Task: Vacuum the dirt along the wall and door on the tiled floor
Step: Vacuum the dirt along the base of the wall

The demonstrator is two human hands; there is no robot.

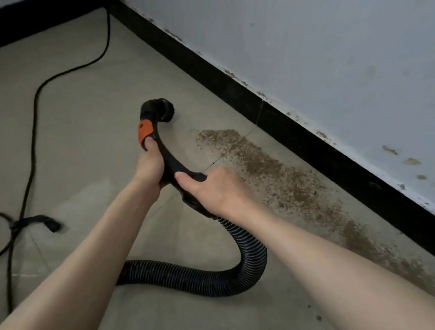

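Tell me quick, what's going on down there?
Both hands, left and right, grip the vacuum handle. Brush nozzle short of dirt. Power cord lies left.

Looks like a bare room indoors. Tiled floor (112,77), black skirting (284,118), flaking painted wall (331,55).

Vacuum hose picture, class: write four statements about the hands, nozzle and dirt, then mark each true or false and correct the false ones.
1. Both hands grip the black handle of the vacuum hose. True: the left hand and the right hand both hold it.
2. The brush nozzle sits in the middle of the dirt. False: it is left of the dirt patch, on cleaner tile.
3. The dirt lies along the black baseboard. True.
4. The power cord runs across the dirt. False: it lies to the left, away from it.
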